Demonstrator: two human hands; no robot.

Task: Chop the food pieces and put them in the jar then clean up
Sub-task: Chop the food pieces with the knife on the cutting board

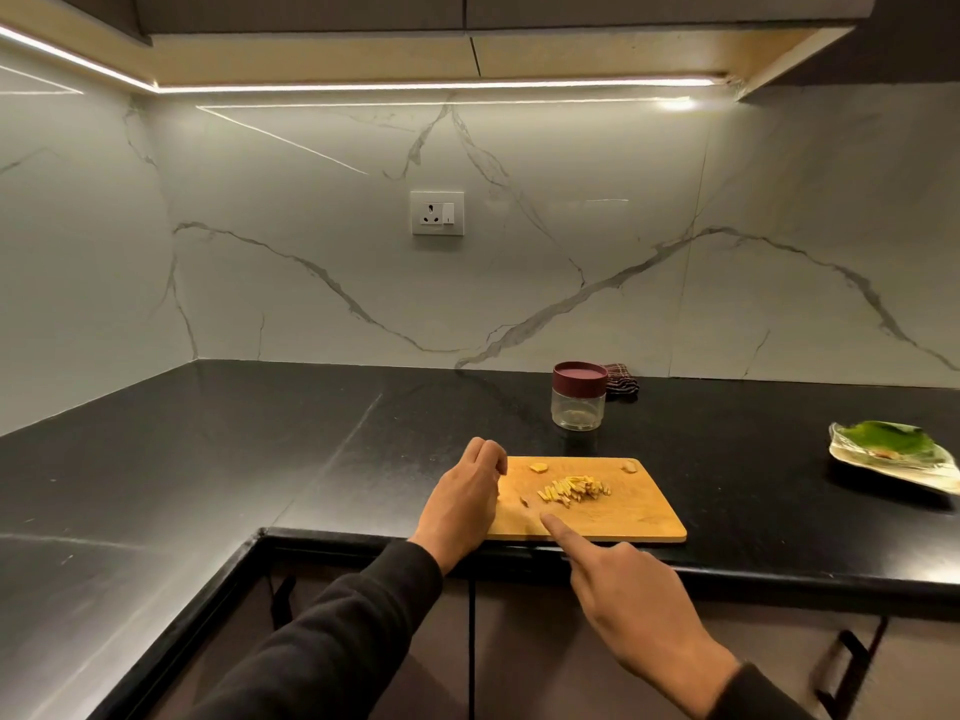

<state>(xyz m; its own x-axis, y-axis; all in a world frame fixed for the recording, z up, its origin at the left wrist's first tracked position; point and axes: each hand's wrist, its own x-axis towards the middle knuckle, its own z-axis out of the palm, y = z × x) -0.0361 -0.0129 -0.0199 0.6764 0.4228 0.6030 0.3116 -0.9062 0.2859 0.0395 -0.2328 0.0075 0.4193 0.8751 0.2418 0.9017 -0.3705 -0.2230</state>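
Observation:
A wooden cutting board (pixel 639 511) lies at the counter's front edge. On its middle sits a pile of pale yellow chopped strips (pixel 574 488), with two larger uncut pieces (pixel 538 467) near its far edge. My left hand (pixel 462 506) rests on the board's left edge with its fingers curled under. My right hand (pixel 618 589) reaches over the near edge, index finger stretched out and the other fingers curled. A thin knife blade (pixel 527 502) seems to run on from that fingertip, seen edge-on. Behind the board stands a clear jar (pixel 578 407) with a maroon lid on.
A dark checked cloth (pixel 621 379) lies behind the jar by the marble wall. A plate with green leaves under plastic wrap (pixel 893 454) sits at the far right. The black counter (pixel 260 449) turns a corner on the left. Cabinet doors are below.

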